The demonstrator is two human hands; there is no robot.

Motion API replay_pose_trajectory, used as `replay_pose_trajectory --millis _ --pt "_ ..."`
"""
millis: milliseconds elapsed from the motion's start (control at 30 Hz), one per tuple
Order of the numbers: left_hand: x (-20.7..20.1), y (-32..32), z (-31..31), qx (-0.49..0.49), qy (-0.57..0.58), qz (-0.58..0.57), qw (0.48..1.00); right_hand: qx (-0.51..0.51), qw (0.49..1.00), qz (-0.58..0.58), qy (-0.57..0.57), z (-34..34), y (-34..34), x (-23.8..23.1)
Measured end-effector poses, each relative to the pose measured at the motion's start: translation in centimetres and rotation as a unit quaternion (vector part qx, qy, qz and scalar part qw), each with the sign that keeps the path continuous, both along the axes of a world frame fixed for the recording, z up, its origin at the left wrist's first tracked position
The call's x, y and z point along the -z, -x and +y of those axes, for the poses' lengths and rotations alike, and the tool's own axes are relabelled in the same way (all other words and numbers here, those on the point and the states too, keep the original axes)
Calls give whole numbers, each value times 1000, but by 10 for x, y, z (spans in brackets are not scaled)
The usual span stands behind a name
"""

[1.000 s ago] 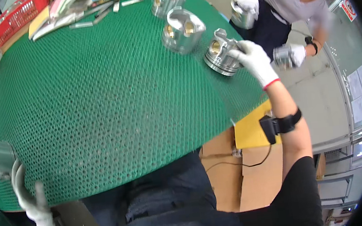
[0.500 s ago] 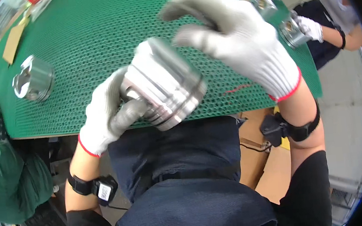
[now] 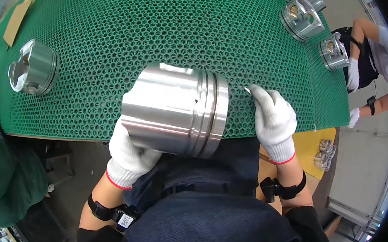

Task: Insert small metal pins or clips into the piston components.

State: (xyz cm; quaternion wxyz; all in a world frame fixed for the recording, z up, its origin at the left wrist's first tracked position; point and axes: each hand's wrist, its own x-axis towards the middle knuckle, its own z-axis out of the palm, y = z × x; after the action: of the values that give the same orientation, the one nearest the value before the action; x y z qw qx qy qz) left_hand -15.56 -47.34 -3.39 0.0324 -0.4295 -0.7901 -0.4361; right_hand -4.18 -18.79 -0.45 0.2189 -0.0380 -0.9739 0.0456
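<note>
My gloved left hand (image 3: pixel 128 154) is wrapped round the lower left of a large shiny metal piston (image 3: pixel 161 108) and holds it over the near edge of the green mat. The piston lies tilted on its side, its ring grooves toward the right; most of my left fingers are hidden behind it. To the right of the piston, apart from it, is my gloved right hand (image 3: pixel 275 119). Its fingers are closed together in a pinch, and a tiny pale tip shows at them, too small to name.
Another piston (image 3: pixel 35 67) stands on the perforated green mat (image 3: pixel 146 35) at the left. Several pistons (image 3: pixel 302 18) stand along its right side, near a co-worker's arm (image 3: pixel 361 35). Below the table, more pistons (image 3: pixel 323 159) rest by a yellow sheet (image 3: pixel 310 155).
The piston has been turned, its grooved end now facing right. My right hand has come down from above to its right side, fingers closing. The co-worker's hands have left the pistons at right.
</note>
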Motion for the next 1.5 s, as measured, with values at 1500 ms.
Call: replay_pose_trajectory --millis 1500 --pt "-133 37 144 39 357 215 908 -173 966 -191 33 -29 5 -67"
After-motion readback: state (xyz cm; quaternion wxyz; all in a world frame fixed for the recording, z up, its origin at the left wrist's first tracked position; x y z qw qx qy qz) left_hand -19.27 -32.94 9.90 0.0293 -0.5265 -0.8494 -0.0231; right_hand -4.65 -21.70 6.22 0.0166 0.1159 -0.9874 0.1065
